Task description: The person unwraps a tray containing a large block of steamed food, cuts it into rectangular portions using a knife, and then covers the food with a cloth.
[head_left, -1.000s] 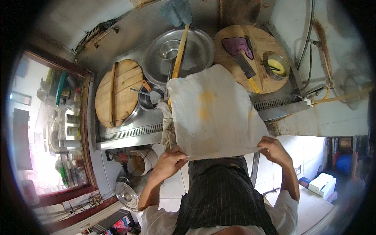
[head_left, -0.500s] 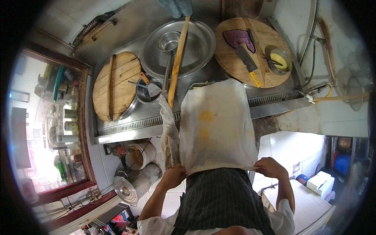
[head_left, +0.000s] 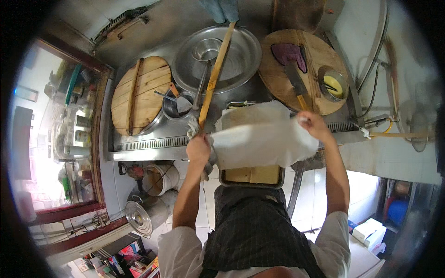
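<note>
A thin off-white cloth (head_left: 264,146) hangs between my hands, its near part raised and folded over toward the stove while its far part (head_left: 252,113) lies lower. My left hand (head_left: 199,149) is closed on the cloth's left corner, beside the end of a wooden stick. With closed fingers, my right hand (head_left: 315,125) grips the right corner, near the handle of a cleaver (head_left: 296,85). Below the cloth shows a dark rectangular tray (head_left: 251,186) with flat pale-yellow slabs (head_left: 250,174) in it. The cloth hides the tray's middle.
A wide metal basin (head_left: 178,60) holds a ladle (head_left: 206,50), with a long wooden stick (head_left: 215,72) across it. Wooden lids (head_left: 150,88) (head_left: 278,60) flank it. A pot with a scraper (head_left: 174,111) stands left; a bowl of yellow liquid (head_left: 334,85) sits right. Buckets (head_left: 169,180) stand low left.
Both hands have moved up and away from me with the cloth's near edge. The cloth has folded back, uncovering the tray's near end and the slabs.
</note>
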Tool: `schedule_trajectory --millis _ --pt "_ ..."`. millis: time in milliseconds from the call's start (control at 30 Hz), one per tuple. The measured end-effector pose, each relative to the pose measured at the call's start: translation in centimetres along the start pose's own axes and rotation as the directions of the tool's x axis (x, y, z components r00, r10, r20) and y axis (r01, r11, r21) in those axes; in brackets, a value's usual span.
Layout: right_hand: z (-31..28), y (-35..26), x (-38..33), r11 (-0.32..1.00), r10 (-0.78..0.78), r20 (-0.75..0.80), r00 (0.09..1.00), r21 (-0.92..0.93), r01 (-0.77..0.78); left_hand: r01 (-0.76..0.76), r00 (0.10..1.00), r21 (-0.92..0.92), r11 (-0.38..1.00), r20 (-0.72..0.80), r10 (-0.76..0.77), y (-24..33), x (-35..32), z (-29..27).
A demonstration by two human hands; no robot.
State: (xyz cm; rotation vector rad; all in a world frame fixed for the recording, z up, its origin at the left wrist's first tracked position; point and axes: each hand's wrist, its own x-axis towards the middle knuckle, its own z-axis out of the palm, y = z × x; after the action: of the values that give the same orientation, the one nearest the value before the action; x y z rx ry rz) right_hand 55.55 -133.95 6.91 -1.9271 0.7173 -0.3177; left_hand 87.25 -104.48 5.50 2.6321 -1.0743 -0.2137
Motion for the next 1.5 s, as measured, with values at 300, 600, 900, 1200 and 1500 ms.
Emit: schedule_trajectory --millis 300,600,900,1200,1500 --pt "5.2 11.2 5.3 0.973 -0.097 -0.645 0.758 -0.220 -0.063 -0.131 0.979 0.215 0.968 0.183 0.092 0.0 -1.0 3.2" --pt "12.8 19.0 -10.1 0.286 0.846 0.023 0.533 0.824 -0.489 -0.196 0.895 0.229 0.953 0.439 0.078 -4.3 -6.5 9.8" --pt "12.0 13.7 -6.4 0.578 0.677 -0.375 0.634 0.804 -0.142 -0.227 0.955 0.201 0.953 0.237 0.177 -5.4 -6.6 7.9" --pt "6.5 -11.2 12.4 0.968 0.050 -0.218 0.975 0.252 0.007 0.024 0.995 0.227 0.974 0.088 -0.046 -4.0 -11.8 -5.4" --pt "4.9 -18.2 15.7 0.876 -0.288 0.084 0.954 0.425 0.227 -0.242 0.937 0.121 0.963 0.285 0.200 0.7 -19.1 -12.2"
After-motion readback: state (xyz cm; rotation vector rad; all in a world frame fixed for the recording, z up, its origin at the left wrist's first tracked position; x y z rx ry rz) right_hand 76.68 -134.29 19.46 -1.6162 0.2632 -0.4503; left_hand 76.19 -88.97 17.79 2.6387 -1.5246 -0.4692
